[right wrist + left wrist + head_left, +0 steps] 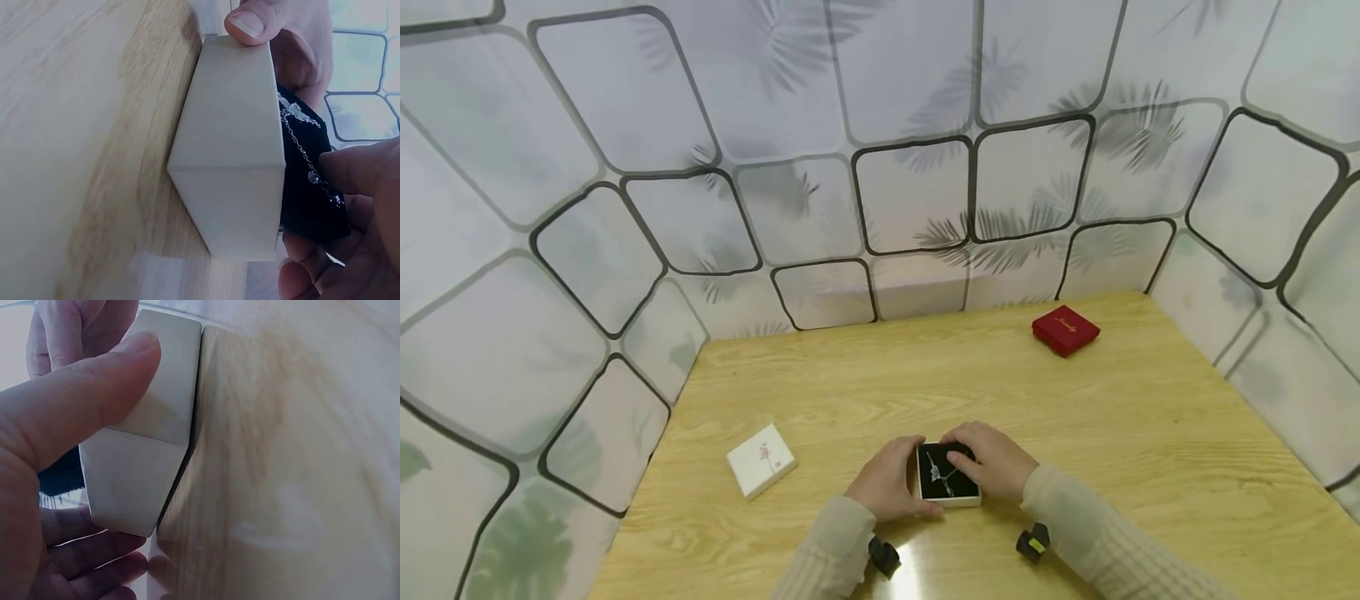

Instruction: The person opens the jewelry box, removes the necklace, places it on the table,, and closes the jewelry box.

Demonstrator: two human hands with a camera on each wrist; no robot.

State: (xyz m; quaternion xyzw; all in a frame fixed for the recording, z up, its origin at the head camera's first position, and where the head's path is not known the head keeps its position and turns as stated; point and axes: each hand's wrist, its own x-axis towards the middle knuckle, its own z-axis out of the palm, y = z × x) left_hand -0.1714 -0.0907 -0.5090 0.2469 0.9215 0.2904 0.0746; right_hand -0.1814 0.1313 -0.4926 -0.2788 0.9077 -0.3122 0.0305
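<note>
A small white jewelry box (953,502) sits on the table, its open side showing a black foam insert (306,212). On that insert lies a silver chain (304,147) with a butterfly-like charm and small drops. My left hand (891,482) grips the box from the left, the thumb (134,359) on one side wall and the fingers around another. From the right, my right hand (992,460) pinches the insert, thumb on its black face and fingers behind. The right wrist view has the insert tilted, one part raised above the box rim.
A white lid (762,461) with a pink flower print lies on the table to the left. A red box (1065,331) with gold lettering stands at the back right. Patterned curtains (917,192) border the wooden table (850,383) behind and at both sides.
</note>
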